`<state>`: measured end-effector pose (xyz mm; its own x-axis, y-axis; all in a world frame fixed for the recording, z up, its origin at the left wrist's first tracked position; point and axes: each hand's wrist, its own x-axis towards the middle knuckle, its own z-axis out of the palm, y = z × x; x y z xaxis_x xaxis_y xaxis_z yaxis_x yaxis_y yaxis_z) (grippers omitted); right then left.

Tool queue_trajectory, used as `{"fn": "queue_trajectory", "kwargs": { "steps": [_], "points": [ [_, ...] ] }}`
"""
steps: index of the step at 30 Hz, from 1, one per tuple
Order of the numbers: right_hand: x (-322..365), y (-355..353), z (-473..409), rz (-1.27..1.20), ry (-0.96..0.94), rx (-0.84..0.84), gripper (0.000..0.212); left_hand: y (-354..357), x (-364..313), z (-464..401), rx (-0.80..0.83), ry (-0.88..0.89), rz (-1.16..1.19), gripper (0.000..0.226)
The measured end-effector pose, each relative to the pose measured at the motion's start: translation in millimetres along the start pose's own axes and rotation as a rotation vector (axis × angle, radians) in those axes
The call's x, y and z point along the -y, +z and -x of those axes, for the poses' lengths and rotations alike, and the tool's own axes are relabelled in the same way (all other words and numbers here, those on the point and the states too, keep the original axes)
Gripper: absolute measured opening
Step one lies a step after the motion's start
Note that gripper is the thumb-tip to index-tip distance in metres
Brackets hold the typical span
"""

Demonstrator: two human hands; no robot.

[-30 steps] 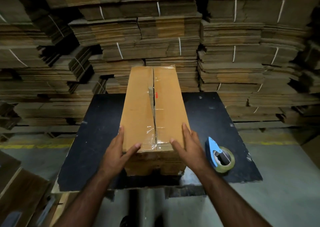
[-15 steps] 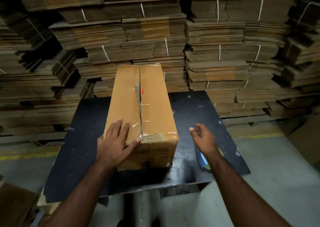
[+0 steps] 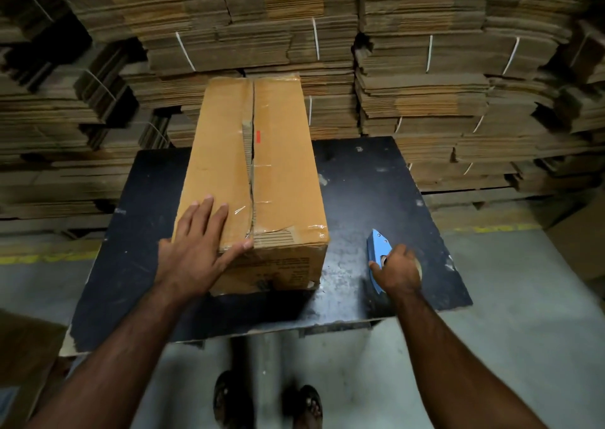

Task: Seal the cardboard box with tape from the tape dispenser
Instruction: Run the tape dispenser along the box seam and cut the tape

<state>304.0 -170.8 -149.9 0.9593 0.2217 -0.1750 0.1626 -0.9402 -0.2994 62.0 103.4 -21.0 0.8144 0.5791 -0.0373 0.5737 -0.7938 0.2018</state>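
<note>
The cardboard box (image 3: 252, 179) lies lengthwise on the black table (image 3: 376, 179), its two top flaps meeting along a middle seam with some clear tape over the near end. The left hand (image 3: 199, 248) rests flat on the near left corner, fingers spread wide, thumb at the front edge. To the right, on the table just beside the box, the right hand (image 3: 397, 269) curls its fingers around the blue tape dispenser (image 3: 376, 248); bundled flat cardboard stacks (image 3: 425, 68) fill the background.
</note>
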Motion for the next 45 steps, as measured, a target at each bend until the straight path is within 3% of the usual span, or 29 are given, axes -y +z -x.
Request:
{"fn": "queue_trajectory", "kwargs": {
  "steps": [4,8,11,15,18,21,23,25,29,33,38,45],
  "points": [
    [2,9,0,-0.012,0.052,0.103,0.064,-1,2,-2,0.009,-0.008,-0.004,0.101],
    [-3,6,-10,-0.049,0.059,0.177,0.051,-5,-1,0,0.044,-0.042,-0.008,0.102],
    [-2,-11,-13,-0.423,0.133,0.201,0.03,-10,-2,1,0.078,-0.036,0.013,0.097],
    [18,-69,-3,-1.014,0.186,0.213,0.04,-13,-1,1,0.116,-0.041,0.031,0.099],
    [42,-127,11,-1.071,0.031,0.121,0.045,-19,-5,2,0.155,-0.054,0.106,0.092],
    [74,-182,38,-1.147,-0.138,0.072,0.046,-37,-15,6,0.005,-0.062,0.325,0.058],
    [96,-206,61,-1.047,-0.266,0.068,0.055,-57,-27,10,-0.063,-0.122,0.759,0.045],
    [117,-218,87,-0.824,-0.392,0.054,0.071,-79,-39,16,-0.015,-0.147,1.124,0.042],
    [156,-211,136,-0.575,-0.556,0.052,0.072,-105,-41,28,0.127,-0.162,1.361,0.055],
    [184,-198,173,-0.508,-0.631,0.136,0.064,-116,-23,45,0.218,-0.224,1.507,0.059],
    [204,-179,208,-0.403,-0.687,0.212,0.065,-125,6,63,0.196,-0.301,1.696,0.043],
    [210,-156,233,-0.236,-0.717,0.214,0.071,-120,34,83,0.233,-0.32,1.631,0.031]
  ]
}}
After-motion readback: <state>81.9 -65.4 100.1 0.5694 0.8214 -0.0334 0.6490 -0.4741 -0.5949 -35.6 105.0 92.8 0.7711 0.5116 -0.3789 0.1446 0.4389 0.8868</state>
